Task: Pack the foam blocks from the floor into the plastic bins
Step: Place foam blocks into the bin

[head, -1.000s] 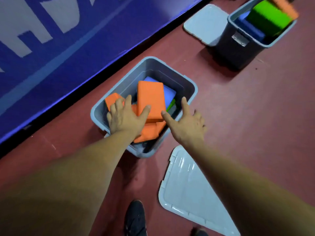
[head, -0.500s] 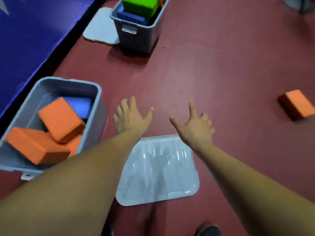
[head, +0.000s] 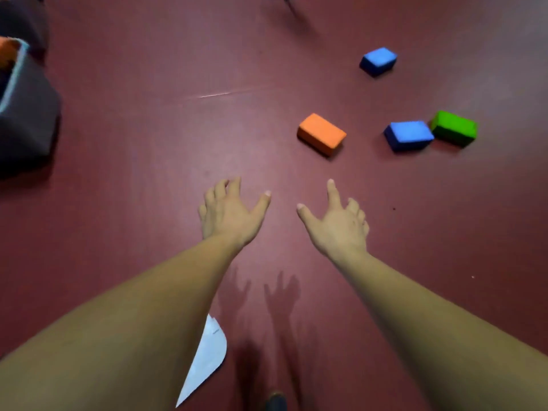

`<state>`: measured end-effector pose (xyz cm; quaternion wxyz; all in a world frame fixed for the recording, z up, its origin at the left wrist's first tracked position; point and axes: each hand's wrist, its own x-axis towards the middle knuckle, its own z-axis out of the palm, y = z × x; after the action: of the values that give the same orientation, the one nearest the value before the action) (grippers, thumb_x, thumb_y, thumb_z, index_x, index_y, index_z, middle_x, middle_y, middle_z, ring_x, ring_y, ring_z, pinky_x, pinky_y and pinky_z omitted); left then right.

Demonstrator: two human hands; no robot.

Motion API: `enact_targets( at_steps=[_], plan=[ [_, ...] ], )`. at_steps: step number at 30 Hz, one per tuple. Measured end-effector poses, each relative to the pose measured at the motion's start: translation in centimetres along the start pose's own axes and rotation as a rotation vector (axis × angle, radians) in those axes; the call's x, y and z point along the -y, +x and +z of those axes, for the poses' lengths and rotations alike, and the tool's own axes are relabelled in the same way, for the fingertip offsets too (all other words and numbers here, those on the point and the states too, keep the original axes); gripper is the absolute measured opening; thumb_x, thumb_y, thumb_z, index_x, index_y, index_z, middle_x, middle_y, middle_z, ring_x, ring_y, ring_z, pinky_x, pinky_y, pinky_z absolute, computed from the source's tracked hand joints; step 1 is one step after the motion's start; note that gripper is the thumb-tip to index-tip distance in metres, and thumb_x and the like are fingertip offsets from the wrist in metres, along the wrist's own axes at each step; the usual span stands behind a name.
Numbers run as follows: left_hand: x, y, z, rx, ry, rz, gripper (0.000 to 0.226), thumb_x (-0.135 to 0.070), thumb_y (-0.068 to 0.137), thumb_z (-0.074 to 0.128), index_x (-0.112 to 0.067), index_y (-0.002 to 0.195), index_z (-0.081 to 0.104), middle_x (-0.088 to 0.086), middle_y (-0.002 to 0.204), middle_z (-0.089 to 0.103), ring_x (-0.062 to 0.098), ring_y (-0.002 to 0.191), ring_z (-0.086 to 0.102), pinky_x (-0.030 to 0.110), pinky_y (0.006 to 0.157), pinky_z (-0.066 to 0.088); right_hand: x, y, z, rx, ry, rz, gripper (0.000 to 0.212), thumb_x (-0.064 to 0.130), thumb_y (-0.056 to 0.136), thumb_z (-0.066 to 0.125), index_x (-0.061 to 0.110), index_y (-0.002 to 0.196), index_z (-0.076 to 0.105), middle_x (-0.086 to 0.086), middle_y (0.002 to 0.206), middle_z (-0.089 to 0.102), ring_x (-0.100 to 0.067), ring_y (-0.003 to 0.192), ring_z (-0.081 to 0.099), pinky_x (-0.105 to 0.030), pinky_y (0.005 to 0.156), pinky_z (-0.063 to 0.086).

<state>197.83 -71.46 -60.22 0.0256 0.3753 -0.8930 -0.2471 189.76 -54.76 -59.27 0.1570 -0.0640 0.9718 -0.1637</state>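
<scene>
Several foam blocks lie on the red floor ahead. An orange block (head: 321, 133) is nearest, just beyond my right hand. A blue block (head: 408, 135) touches a green block (head: 454, 128) further right, and a second blue block (head: 378, 60) lies farther off. My left hand (head: 229, 213) and my right hand (head: 336, 223) are stretched forward side by side above the floor, fingers spread, holding nothing. A grey plastic bin (head: 26, 114) shows at the left edge with something orange inside.
A corner of a pale bin lid (head: 207, 360) lies on the floor under my left forearm. A dark shoe tip (head: 275, 401) shows at the bottom edge. Something dark with thin legs (head: 286, 0) stands at the top edge.
My view has swung right, away from the bin with the orange blocks. Both empty hands left that bin and now reach toward loose blocks on the floor.
</scene>
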Motion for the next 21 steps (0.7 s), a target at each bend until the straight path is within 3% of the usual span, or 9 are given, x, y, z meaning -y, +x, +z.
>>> enact_targets(
  at_steps=[4,10,21],
  plan=[
    [-6.9,0.8,5.0,0.087,0.027,0.103,0.080,-0.074,0.091,0.041,-0.025,0.154,0.034,0.004,0.158,0.034,0.027,0.144,0.028,0.046,0.116,0.023,-6.1,3.1,-2.3,-0.007,0.028,0.121,0.092,0.079,0.088,0.045,0.043,0.162,0.003,-0.021,0.163,0.022,-0.039,0.149,0.023,-0.054,0.120,0.020],
    [-11.8,4.0,9.9,0.172,0.073,0.165,0.081,-0.073,0.091,0.042,-0.026,0.156,0.032,0.005,0.159,0.032,0.027,0.146,0.025,0.046,0.117,0.021,-11.3,8.2,-3.2,0.016,0.022,0.208,0.094,0.081,0.086,0.045,0.044,0.161,0.003,-0.022,0.162,0.023,-0.040,0.147,0.024,-0.056,0.119,0.021],
    [-18.6,23.4,16.9,0.215,0.135,0.162,0.080,-0.075,0.091,0.041,-0.028,0.156,0.030,0.007,0.159,0.029,0.029,0.145,0.025,0.047,0.116,0.022,-7.5,29.7,-3.9,0.045,-0.001,0.152,0.093,0.080,0.088,0.044,0.043,0.161,0.002,-0.021,0.163,0.021,-0.038,0.149,0.019,-0.056,0.119,0.019]
  ],
)
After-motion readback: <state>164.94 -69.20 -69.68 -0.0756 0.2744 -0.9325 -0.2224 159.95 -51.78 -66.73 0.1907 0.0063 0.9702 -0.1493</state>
